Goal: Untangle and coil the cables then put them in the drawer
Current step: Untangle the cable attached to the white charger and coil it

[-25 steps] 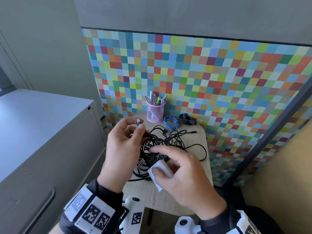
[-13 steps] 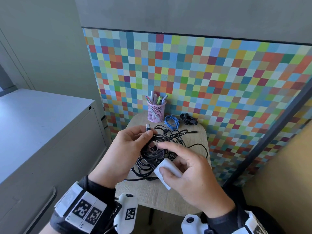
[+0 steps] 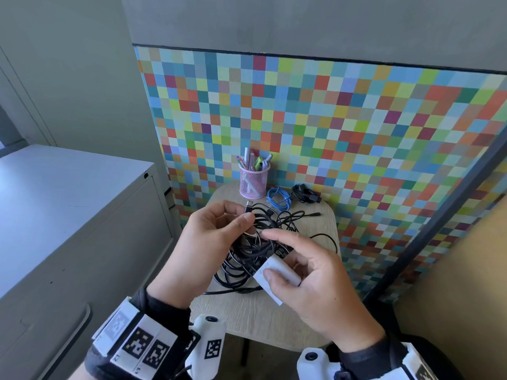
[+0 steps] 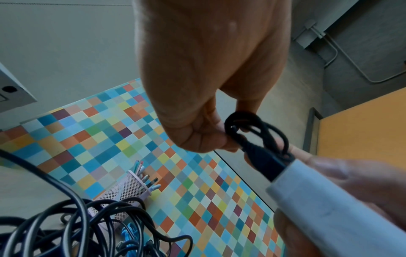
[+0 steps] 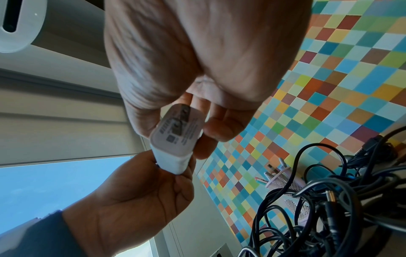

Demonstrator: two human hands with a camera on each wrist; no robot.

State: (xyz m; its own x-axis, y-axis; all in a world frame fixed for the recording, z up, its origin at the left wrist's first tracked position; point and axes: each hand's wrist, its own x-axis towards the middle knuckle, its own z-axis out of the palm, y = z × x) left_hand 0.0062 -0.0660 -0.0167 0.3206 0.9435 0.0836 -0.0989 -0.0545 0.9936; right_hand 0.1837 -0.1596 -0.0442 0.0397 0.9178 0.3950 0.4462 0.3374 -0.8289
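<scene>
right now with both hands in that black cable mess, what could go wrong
1. The right hand grips the white charger with a black cable plugged in; pulling could strain that plug.
2. The left hand pinches a looped strand; tugging may tighten a knot.
3. The tangle lies near the pink pen cup and blue cable; lifting it might drag them.

Your left hand (image 3: pixel 208 242) now sits lower and closer to your right hand (image 3: pixel 310 278). The cable's plug tip (image 3: pixel 248 206) pokes out lower over the black cable tangle (image 3: pixel 255 253).
</scene>
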